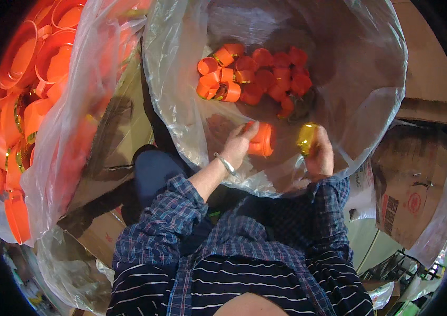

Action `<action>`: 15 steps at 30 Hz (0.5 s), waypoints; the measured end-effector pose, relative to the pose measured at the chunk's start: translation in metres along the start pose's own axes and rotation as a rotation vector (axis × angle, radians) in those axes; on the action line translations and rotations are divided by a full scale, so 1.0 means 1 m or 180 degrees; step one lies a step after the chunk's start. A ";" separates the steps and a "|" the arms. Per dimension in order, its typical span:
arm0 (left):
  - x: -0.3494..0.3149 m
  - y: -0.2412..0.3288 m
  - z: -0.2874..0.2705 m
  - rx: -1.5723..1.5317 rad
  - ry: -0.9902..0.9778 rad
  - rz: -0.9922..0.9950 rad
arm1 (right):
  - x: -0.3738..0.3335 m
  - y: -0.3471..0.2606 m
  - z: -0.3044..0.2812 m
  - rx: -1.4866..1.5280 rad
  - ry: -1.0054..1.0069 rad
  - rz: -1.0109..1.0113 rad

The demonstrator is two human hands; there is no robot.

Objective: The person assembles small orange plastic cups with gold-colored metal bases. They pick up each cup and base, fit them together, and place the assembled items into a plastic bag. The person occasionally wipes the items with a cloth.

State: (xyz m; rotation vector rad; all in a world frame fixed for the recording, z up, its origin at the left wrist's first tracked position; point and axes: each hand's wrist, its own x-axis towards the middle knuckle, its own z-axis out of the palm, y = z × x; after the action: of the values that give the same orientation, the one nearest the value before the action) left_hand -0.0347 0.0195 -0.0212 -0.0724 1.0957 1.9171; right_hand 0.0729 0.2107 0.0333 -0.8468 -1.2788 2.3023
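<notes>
My left hand (pixel 238 145) is closed on an orange plastic cup (pixel 263 141), which lies tilted on its side with its rim toward the right. In my right hand (pixel 320 154) is a shiny yellow-gold piece (pixel 306 138), pinched in the fingers; it looks like a band, though its exact kind is unclear. A gap separates it from the cup. Both hands are over the near side of a clear plastic bag liner (pixel 173 105). Deeper in the liner lies a heap of orange cups (pixel 252 73), several with gold bands around them.
At the left, another plastic bag (pixel 71 121) holds many larger-looking orange cups (pixel 18 126), some gold-banded. A cardboard flap (pixel 115 121) stands between the two bags. To the right are a cardboard box (pixel 410 184) and more cardboard (pixel 434 58).
</notes>
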 end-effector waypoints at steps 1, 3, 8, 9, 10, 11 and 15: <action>-0.002 -0.001 -0.002 -0.0936 -0.0047 0.0057 | -0.003 0.010 0.007 -0.0843 0.0087 0.0022; -0.004 -0.001 -0.003 -0.0989 -0.0174 -0.0163 | -0.011 0.039 0.021 -0.2271 0.0056 0.0023; -0.009 0.002 0.000 -0.1014 0.0249 0.0008 | -0.012 0.091 0.047 -0.2146 -0.0044 -0.1357; -0.008 0.003 0.003 -0.0828 0.0278 0.0062 | -0.013 0.094 0.052 -0.2169 -0.0007 -0.1095; -0.009 0.003 0.004 -0.0660 0.0329 0.0175 | -0.013 0.094 0.055 -0.2116 0.0068 -0.1006; -0.009 0.002 0.005 -0.0487 0.0371 0.0258 | -0.015 0.093 0.059 -0.2038 0.0142 -0.0990; -0.013 0.002 -0.001 -0.0604 0.0028 0.0080 | -0.022 0.084 0.066 -0.3333 -0.0197 -0.1953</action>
State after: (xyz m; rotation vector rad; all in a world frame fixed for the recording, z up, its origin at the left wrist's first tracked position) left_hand -0.0287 0.0100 -0.0146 -0.1734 0.9219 2.0408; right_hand 0.0436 0.1131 -0.0041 -0.5067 -2.3888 1.1097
